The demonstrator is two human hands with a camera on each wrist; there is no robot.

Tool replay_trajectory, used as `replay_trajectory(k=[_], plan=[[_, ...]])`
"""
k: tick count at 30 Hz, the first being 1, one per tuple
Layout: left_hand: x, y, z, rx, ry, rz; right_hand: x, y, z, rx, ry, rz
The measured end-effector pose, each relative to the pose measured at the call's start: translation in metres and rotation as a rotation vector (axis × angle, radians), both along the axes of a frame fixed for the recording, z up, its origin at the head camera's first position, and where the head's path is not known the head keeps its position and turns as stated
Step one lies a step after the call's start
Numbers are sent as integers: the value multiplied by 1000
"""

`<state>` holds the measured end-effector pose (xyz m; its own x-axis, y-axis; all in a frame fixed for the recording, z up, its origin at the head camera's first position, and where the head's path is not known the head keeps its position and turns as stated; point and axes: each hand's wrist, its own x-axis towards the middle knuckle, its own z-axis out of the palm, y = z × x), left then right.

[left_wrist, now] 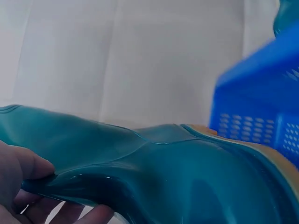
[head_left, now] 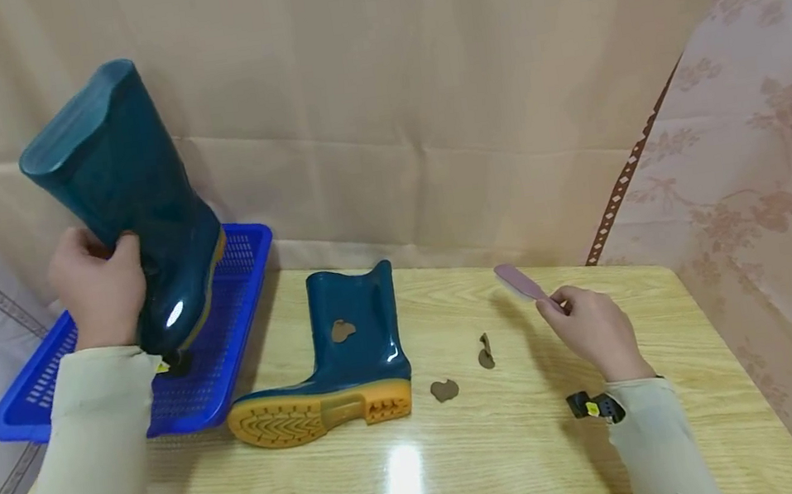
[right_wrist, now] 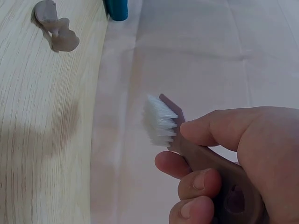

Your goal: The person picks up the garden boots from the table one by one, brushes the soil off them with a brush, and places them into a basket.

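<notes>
My left hand (head_left: pixel 100 282) grips a dark teal rubber boot (head_left: pixel 122 166) by its shaft, thumb on the near side. The boot tilts with its toe down, above a blue plastic basket (head_left: pixel 256 244). In the left wrist view, the fingers pinch a fold of the glossy boot (left_wrist: pixel 177 172). My right hand (head_left: pixel 595 329) holds a mauve brush (head_left: pixel 516 279) over the right of the table; the right wrist view shows its white bristles (right_wrist: pixel 160 122). A second teal boot (head_left: pixel 359 343) lies on its side in the middle, yellow sole toward me, with a brown patch (head_left: pixel 343 331) on its shaft.
Two brown clumps, one flat (head_left: pixel 445 391) and one curled (head_left: pixel 486 352), lie on the wooden table (head_left: pixel 500 467) between the lying boot and my right hand. A beige cloth (head_left: pixel 423 110) hangs behind the table, and a floral cloth (head_left: pixel 791 170) hangs at the right.
</notes>
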<state>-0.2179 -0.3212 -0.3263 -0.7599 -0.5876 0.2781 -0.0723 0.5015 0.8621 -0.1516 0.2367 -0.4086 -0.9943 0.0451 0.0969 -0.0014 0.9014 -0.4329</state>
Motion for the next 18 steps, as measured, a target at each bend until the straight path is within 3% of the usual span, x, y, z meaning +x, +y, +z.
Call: replay_trajectory(k=[5, 12, 18], plan=[[-4, -18, -6, -20, -123, -18, 1, 0, -2, -7, -8, -6], [-15, -36, -24, -84, -166, -27, 3, 3, -1, -1, -20, -17], [-19, -57, -40, -36, -299, -125, 4, 2, -2, -14, -45, -14]])
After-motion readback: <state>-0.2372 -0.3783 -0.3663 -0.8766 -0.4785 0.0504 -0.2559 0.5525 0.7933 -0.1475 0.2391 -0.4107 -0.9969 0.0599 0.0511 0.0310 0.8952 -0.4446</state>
